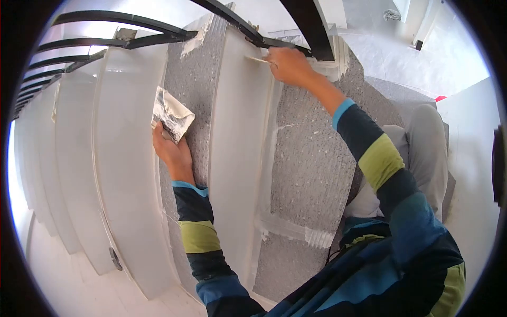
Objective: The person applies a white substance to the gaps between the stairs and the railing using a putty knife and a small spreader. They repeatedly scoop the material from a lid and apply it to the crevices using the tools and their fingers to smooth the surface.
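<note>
1. Gripping a thin, pale tool point(257, 59) in the head view, our right hand point(289, 65) has its fingers closed together around one end; whether that end is a handle or bare blade, we cannot tell.
2. We see the tool stick out leftward from the right hand, its long axis running crosswise to our forearm, with its free end over the upper part of a white stair riser point(237, 132).
3. Just beyond the right hand lies the bottom rail point(248, 31) of a black metal railing; a thick black post point(309, 26) stands just past the hand, to its right. We cannot tell whether the tool touches the rail.
4. Our left hand point(174, 153) is clamped on the near edge of a paste-smeared board point(177, 117), thumb and fingers pinching it. The board points away from that hand, and its nearly square outline makes its long axis hard to name.
5. From the right hand, the board lies to the left and nearer our body, well apart, with the riser between. The right hand is therefore the closer one to the rail, while the board sits at the left.
6. Below the right hand, toward us, spreads a speckled grey stair tread point(311, 142); a second grey tread point(196, 79) lies just right of the board.
</note>
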A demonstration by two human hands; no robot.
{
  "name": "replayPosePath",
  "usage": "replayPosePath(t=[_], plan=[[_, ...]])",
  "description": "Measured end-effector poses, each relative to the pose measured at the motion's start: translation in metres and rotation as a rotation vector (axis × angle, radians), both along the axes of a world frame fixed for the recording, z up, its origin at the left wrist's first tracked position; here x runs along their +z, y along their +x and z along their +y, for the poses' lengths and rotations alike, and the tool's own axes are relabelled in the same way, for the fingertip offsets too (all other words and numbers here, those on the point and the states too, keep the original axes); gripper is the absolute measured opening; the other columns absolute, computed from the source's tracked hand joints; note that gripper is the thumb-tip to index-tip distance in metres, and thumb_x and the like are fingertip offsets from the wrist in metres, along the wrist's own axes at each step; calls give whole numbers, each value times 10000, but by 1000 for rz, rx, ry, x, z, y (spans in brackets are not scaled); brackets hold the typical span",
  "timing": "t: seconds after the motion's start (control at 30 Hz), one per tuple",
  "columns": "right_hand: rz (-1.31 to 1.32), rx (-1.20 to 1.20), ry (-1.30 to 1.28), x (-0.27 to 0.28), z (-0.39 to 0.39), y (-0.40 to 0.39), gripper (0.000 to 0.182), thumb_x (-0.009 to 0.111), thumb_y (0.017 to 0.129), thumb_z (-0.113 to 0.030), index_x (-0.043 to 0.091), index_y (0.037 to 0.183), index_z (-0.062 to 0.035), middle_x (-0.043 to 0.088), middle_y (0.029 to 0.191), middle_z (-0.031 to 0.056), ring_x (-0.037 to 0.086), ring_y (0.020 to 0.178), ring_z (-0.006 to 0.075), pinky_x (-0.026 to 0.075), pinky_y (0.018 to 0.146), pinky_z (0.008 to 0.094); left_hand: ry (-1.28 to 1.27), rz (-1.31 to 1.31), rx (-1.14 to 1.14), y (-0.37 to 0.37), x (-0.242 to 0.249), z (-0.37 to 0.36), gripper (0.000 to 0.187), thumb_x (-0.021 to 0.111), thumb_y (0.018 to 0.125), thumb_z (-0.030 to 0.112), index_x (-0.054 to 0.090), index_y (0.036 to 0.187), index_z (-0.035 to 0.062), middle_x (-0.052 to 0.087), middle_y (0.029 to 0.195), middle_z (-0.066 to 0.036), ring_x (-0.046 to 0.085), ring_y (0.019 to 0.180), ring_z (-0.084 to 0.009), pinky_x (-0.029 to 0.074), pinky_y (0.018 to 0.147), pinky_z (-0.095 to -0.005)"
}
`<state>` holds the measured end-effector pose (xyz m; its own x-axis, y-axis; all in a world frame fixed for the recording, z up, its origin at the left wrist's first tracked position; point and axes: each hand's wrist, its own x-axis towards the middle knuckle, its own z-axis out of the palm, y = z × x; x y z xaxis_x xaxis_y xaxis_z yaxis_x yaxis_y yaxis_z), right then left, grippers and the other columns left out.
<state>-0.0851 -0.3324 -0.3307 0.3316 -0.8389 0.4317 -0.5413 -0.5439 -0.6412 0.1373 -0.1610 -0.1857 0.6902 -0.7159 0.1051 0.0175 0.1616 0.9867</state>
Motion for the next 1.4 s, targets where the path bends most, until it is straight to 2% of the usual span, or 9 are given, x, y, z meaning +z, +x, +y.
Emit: replayPosePath(t=[0.1, 0.17, 0.33, 0.5, 0.8, 1.03, 1.23, 1.3, 1.4], plan=[[-94, -34, 119, 12, 23, -7, 247, 542, 705, -195, 619, 870, -27, 603, 855, 177, 588, 803, 360, 471, 726, 446, -29, 4, -37, -1, 1, 1, 366, 436, 872, 184, 434, 1188, 0, 506, 1152, -89, 512, 1048, -238, 453, 840, -391], [-50, -112, 469, 15, 24, 4, 299, 550, 710, -221, 623, 896, 1, 614, 923, 212, 591, 899, 378, 471, 769, 463, -30, 23, -42, -1, 0, 2, 364, 437, 870, 182, 435, 1186, 1, 508, 1148, -87, 513, 1048, -237, 455, 840, -394], [-47, -197, 463, 18, 13, 28, 289, 551, 711, -217, 621, 847, 27, 618, 912, 220, 596, 893, 374, 477, 769, 450, -73, 32, -84, 1, -1, 1, 343, 438, 865, 159, 442, 1173, 10, 513, 1130, -89, 527, 1028, -233, 466, 827, -389], [-7, -188, 448, 23, 9, 40, 269, 555, 695, -201, 620, 815, 31, 618, 877, 235, 601, 855, 379, 478, 763, 445, -80, 55, -70, 0, 0, 1, 211, 448, 866, 169, 514, 1021, 42, 554, 976, -44, 554, 897, -162, 475, 731, -319], [-103, -155, 434, 51, 6, 29, 254, 531, 692, -171, 625, 831, 20, 616, 852, 252, 603, 858, 388, 474, 778, 446, -53, 37, -47, -10, 6, 1, 210, 448, 869, 171, 511, 1030, 51, 557, 954, -39, 555, 886, -155, 470, 719, -305], [-251, -89, 181, 77, 30, -28, 256, 493, 720, -193, 605, 840, 4, 609, 849, 221, 585, 823, 384, 455, 751, 444, -55, 6, -159, -8, 6, -2, 163, 479, 848, 138, 550, 954, 37, 559, 919, -32, 554, 836, -153, 456, 753, -312], [-357, 125, -337, 108, 82, -58, 257, 515, 713, 17, 640, 929, -47, 620, 895, 121, 558, 879, 296, 435, 771, 406, 153, -287, -220, -13, 9, 2, 130, 487, 817, 128, 565, 809, 25, 532, 746, 4, 491, 697, -97, 394, 626, -252], [-111, 286, -543, 129, 89, -52, 345, 538, 667, 79, 646, 957, -74, 618, 920, 74, 523, 917, 245, 405, 803, 380, 150, -283, -285, -19, 17, 7, 145, 474, 825, 127, 562, 813, 12, 542, 738, 6, 489, 669, -77, 395, 598, -246], [-33, 363, -640, 144, 92, -39, 323, 545, 677, 53, 643, 956, -76, 610, 950, 62, 491, 955, 222, 367, 843, 357, 192, -279, -352, -21, 20, 11, 161, 466, 835, 128, 563, 848, 0, 559, 759, -6, 506, 670, -76, 409, 615, -247]])
